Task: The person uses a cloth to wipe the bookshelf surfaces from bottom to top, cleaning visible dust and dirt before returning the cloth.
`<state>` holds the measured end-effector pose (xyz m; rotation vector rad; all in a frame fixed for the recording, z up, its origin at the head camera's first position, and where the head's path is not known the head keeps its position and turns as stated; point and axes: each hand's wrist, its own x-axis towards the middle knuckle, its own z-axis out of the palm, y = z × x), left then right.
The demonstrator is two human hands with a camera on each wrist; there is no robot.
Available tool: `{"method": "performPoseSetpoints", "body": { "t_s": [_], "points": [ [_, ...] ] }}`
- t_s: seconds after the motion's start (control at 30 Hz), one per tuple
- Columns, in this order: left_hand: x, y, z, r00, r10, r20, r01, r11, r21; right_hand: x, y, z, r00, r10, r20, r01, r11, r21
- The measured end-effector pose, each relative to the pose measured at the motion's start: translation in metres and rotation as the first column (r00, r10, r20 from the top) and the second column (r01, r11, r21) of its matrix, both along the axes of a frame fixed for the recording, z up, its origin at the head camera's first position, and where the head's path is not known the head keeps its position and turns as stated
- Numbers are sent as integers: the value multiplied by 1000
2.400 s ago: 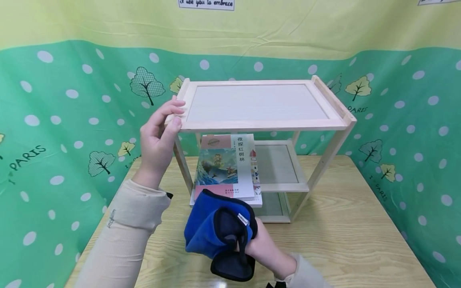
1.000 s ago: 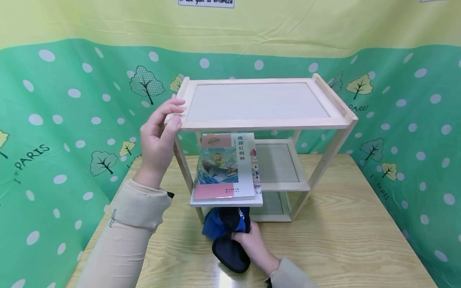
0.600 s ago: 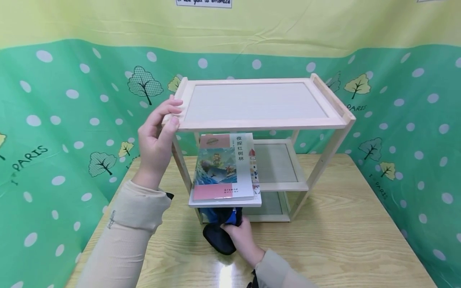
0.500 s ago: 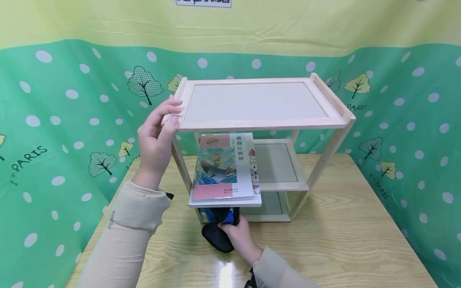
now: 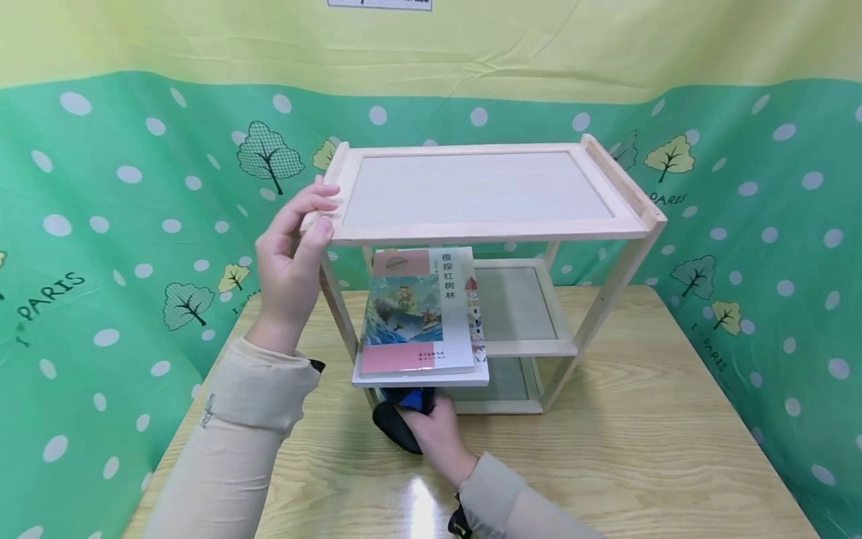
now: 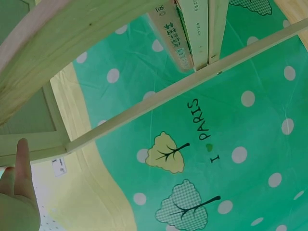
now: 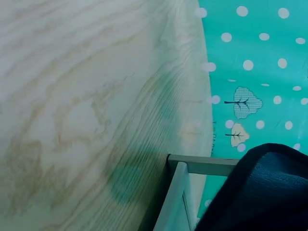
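My left hand (image 5: 292,258) grips the left end of the wooden shelf rack's top tier (image 5: 471,191), with the thumb on its front edge and the fingers over the side rail. Low in front of the rack, my right hand (image 5: 439,434) holds a soft blue bag with black trim (image 5: 399,427). Most of the bag is hidden under the middle tier and the books; a black flap sticks out toward me. In the right wrist view the dark edge of the bag (image 7: 264,192) fills the lower right corner.
A pink-and-white book (image 5: 417,314) lies on another book on the middle tier's left side, both jutting past its front edge. The bottom tier (image 5: 501,385) shows to the right of my right hand. A wooden table (image 5: 640,419) carries the rack; a green dotted curtain (image 5: 135,224) surrounds it.
My right hand has carried the blue bag down and forward, from in front of the books to beneath them, into the bottom tier's left side. My left hand has stayed on the rack.
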<state>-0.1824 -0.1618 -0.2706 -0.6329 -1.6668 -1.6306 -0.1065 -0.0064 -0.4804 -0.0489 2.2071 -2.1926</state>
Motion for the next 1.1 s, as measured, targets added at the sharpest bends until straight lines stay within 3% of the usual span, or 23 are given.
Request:
{"method": "performPoseSetpoints", "body": {
  "t_s": [0.47,0.77,1.1],
  "points": [
    [0,1,0,1000,6,-5,-6,1000,3,-11,-14,4,989,96,-112,-100,995,-30],
    [-1,2,0,1000,13,-17,-13,1000,14,-14,-23,7,989,133,-63,-137,988,-66],
    [-2,1,-1,1000,18,-6,-18,1000,15,-19,-38,6,983,172,-56,-170,984,44]
  ]
}}
